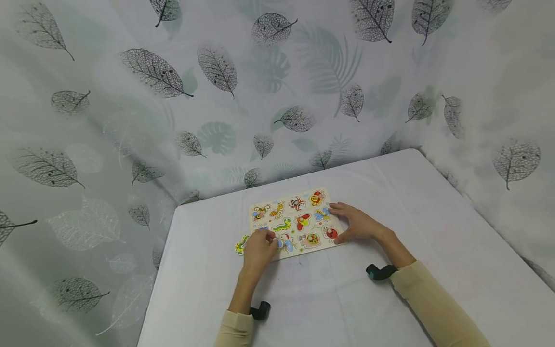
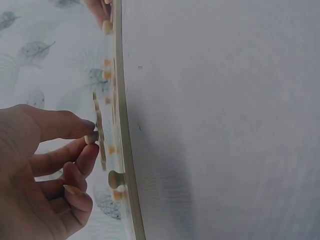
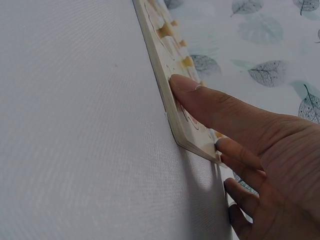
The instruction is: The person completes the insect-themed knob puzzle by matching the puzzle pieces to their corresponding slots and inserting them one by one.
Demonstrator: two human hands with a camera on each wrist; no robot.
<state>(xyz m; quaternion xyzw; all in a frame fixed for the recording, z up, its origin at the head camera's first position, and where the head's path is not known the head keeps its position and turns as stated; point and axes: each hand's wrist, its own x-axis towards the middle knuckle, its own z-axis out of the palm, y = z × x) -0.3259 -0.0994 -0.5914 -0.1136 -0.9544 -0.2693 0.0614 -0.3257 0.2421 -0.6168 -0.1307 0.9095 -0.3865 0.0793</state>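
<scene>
A pale wooden puzzle board point(image 1: 323, 245) with painted insect pieces lies on the white table. Over its front left part, my left hand point(image 1: 258, 250) pinches a flat wooden piece point(image 2: 102, 150) by its knob between thumb and finger. That piece is tilted on edge in the left wrist view and its picture is hidden. A green caterpillar piece point(image 1: 241, 245) juts past the board's left edge, beside this hand. My right hand point(image 1: 361, 224) steadies the board's right end, thumb on top by the ladybird piece point(image 1: 330, 233), the other fingers spread along the side edge.
Several knobbed pieces, among them a red-winged bug point(image 1: 303, 221) and a snail point(image 1: 310, 239), lie across the board. White cloth covers the table point(image 1: 329, 299). Leaf-patterned curtains point(image 1: 269, 72) hang behind and on both sides.
</scene>
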